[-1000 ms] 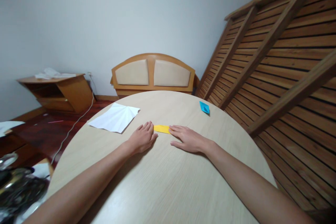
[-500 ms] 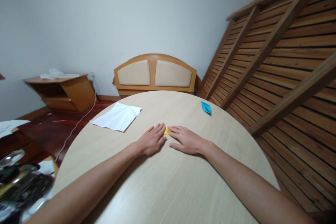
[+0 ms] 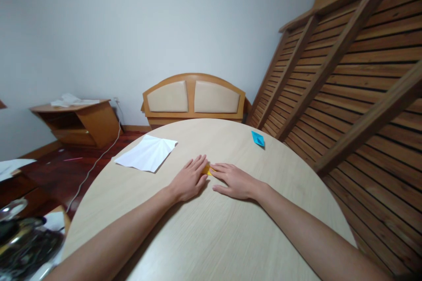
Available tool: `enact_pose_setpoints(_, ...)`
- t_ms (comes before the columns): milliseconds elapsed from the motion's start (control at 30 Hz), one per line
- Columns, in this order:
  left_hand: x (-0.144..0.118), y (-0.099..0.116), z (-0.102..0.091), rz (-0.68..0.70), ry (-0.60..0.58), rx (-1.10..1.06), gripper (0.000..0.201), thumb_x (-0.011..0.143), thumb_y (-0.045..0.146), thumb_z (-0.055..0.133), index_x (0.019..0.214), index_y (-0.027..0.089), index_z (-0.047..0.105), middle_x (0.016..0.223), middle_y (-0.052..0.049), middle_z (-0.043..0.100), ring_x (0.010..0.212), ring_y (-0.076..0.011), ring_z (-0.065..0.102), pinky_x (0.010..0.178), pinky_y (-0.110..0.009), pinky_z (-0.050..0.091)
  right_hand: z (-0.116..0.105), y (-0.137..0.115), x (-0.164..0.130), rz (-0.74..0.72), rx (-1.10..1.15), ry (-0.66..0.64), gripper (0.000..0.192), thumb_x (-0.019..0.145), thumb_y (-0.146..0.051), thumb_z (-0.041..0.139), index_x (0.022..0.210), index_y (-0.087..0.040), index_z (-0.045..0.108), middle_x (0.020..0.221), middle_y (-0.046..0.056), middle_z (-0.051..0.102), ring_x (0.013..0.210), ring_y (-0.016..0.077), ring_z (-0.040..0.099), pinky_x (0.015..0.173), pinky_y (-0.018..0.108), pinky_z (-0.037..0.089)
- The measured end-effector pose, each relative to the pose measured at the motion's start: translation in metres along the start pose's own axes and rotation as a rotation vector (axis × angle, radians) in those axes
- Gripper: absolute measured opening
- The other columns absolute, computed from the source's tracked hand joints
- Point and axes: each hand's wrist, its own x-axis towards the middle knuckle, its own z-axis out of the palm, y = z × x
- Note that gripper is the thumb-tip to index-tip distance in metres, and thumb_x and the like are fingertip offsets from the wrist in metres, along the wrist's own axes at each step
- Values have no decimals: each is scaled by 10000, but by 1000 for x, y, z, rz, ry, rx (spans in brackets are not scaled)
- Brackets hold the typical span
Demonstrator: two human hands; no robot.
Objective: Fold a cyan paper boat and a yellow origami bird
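A small piece of yellow paper [image 3: 207, 170] lies on the round table [image 3: 211, 237], mostly covered by my hands. My left hand [image 3: 190, 178] rests over its left part, palm down with the fingers stretched out. From the other side, the fingertips of my right hand [image 3: 234, 181] touch its right part, and that hand is also flat and open. How the yellow paper is folded cannot be made out. Farther back on the right sits a blue folded paper piece [image 3: 258, 139]. A creased white sheet [image 3: 147, 153] lies at the table's back left.
Slatted wooden panels [image 3: 329, 96] lean close along the table's right side. Beyond the far edge stands a headboard [image 3: 191, 96]. To the left are a low wooden cabinet [image 3: 95, 127], a white cord [image 3: 94, 164] on the floor and cluttered items [image 3: 29, 241].
The view has tilted slightly, so the table sits a little lower. My left hand has shifted slightly off the yellow paper's left side; both hands stay flat.
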Motion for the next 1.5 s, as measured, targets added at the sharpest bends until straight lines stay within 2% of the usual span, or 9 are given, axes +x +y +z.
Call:
enact_pose_setpoints(67,0,0,-1,114,-64,-50,537,1028,394,290,1526,193,299,1605,-95,252,1490,-223,214,1205,-433,229,0,1,-1,-10,-15,0,549,958,-498,496,1379,-149,551,1459,157,503,1370,287,430,1145,453,323)
enact_pose_setpoints(167,1,0,-4,119,-105,-60,523,1027,369,301,1510,173,339,1575,-110,325,1463,-228,294,1187,-431,285,-2,2,-2,-21,-18,0,531,968,-472,492,1389,-152,541,1446,153,518,1352,284,450,1132,454,338)
enact_pose_setpoints(333,2,2,-8,135,-40,-15,431,1006,306,374,1399,193,506,1478,-101,490,1376,-235,448,1136,-430,377,-6,8,-3,-63,15,30,401,975,-394,511,1308,-199,621,1376,125,591,1278,272,523,1087,453,380)
enact_pose_setpoints(433,3,4,-9,181,11,-20,364,1005,288,384,1261,212,630,1332,-84,630,1236,-229,581,1062,-396,454,-7,10,-2,-80,31,47,306,969,-349,537,1185,-201,695,1252,110,675,1160,253,604,1016,419,434)
enact_pose_setpoints(500,4,5,-10,207,31,-32,343,1003,295,396,1207,223,661,1264,-76,671,1161,-225,622,1003,-377,493,-6,11,-2,-72,45,65,263,954,-334,566,1119,-197,718,1167,100,712,1083,240,639,959,393,463)
enact_pose_setpoints(667,3,7,-13,242,28,-31,300,989,304,434,1141,231,682,1218,-64,691,1088,-224,641,943,-361,513,-5,11,-2,-39,94,107,215,933,-292,594,1091,-200,708,1072,78,736,1007,212,661,904,349,478)
enact_pose_setpoints(1000,2,10,-14,173,55,-113,212,948,293,498,1088,205,632,1159,-73,699,1049,-219,642,923,-345,511,-6,9,1,-47,115,107,206,945,-250,560,1076,-195,711,1036,72,741,961,202,661,884,339,480)
enact_pose_setpoints(1300,2,8,-12,205,63,-142,180,963,300,485,1035,221,630,1184,-78,684,1070,-215,632,932,-341,500,-2,13,1,-67,94,130,174,914,-284,615,1018,-206,731,1157,78,716,1047,221,646,932,366,474)
enact_pose_setpoints(1500,3,8,-11,165,63,-134,216,951,313,492,1109,209,596,1116,-82,698,1027,-222,638,907,-351,506,-5,9,2,2,112,111,184,905,-283,626,1040,-193,712,1005,75,739,946,215,660,864,339,490)
